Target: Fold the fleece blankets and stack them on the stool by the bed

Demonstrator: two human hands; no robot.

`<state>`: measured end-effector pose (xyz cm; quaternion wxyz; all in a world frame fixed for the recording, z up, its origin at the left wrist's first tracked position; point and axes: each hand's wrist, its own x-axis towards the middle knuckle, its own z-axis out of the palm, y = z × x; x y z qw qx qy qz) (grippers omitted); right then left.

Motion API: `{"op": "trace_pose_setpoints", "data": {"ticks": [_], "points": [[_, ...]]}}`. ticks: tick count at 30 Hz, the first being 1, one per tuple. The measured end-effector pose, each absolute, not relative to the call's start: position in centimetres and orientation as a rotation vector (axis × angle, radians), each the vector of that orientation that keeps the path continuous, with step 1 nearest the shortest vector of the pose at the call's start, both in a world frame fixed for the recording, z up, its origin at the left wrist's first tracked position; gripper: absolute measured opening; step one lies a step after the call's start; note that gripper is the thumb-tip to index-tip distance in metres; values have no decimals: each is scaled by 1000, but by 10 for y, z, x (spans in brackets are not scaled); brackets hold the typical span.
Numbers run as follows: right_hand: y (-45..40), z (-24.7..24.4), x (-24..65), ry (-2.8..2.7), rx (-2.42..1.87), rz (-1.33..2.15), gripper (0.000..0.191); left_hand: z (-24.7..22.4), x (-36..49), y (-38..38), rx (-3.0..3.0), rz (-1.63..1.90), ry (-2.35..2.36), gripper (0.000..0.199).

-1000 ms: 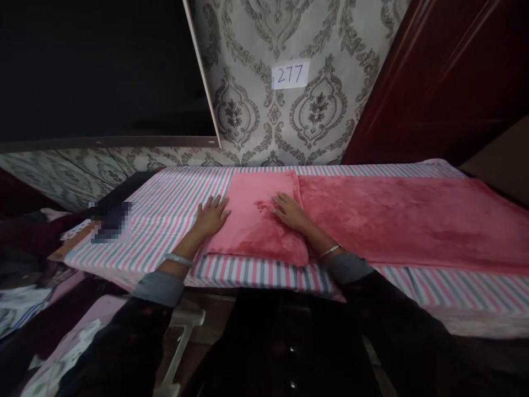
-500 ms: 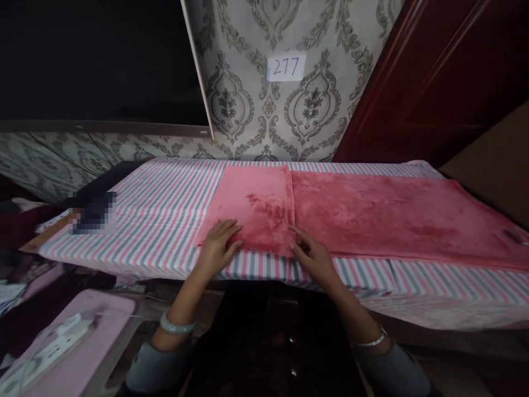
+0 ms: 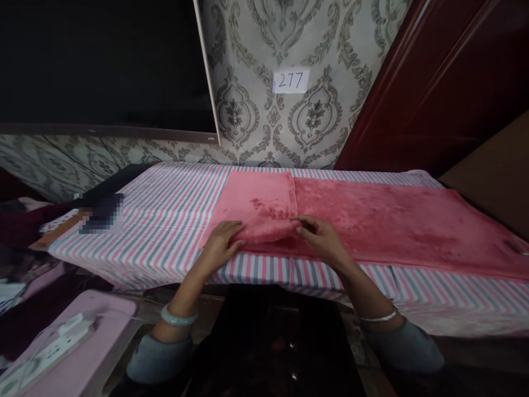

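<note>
Left hand at seven o'clock, right hand at four, pinching folded pink plush blanket; keep lifted edge level.

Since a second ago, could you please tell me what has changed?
The left hand and right hand came toward the body to the near edge of the folded pink cloth; that edge is now lifted, its corner pinched by the right. The pink stretch beside the cloth and the striped sheet stayed put.

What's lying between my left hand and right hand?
In the head view, pink plush cloth spans the stretch between the left hand and the right hand; no other object shows there.
</note>
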<state>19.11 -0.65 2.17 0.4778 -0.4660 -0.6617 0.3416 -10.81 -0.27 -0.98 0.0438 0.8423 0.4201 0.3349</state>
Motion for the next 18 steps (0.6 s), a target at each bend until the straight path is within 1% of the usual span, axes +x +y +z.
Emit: {"op": "trace_pose_setpoints", "data": {"ticks": [4, 8, 11, 13, 15, 18], "points": [[-2, 19, 188, -1659, -1112, 693, 28, -3, -104, 3, 2647, 983, 1385, 19], [-5, 11, 186, -1752, -1078, 357, 20, 5, -102, 6, 2815, 879, 1619, 20], [-13, -3, 184, -1858, -1053, 91, 23, 3, -106, 3, 2942, 784, 1657, 21], [-21, -17, 183, -1919, -1046, -14, 25, -3, -111, -2, 2997, 722, 1613, 20], [-28, -31, 182, -1970, -1054, -56, 25, -11, -117, -6, 3014, 697, 1576, 21], [-36, -45, 183, -2003, -1091, -32, 27, -19, -124, -10, 2989, 731, 1569, 21]]}}
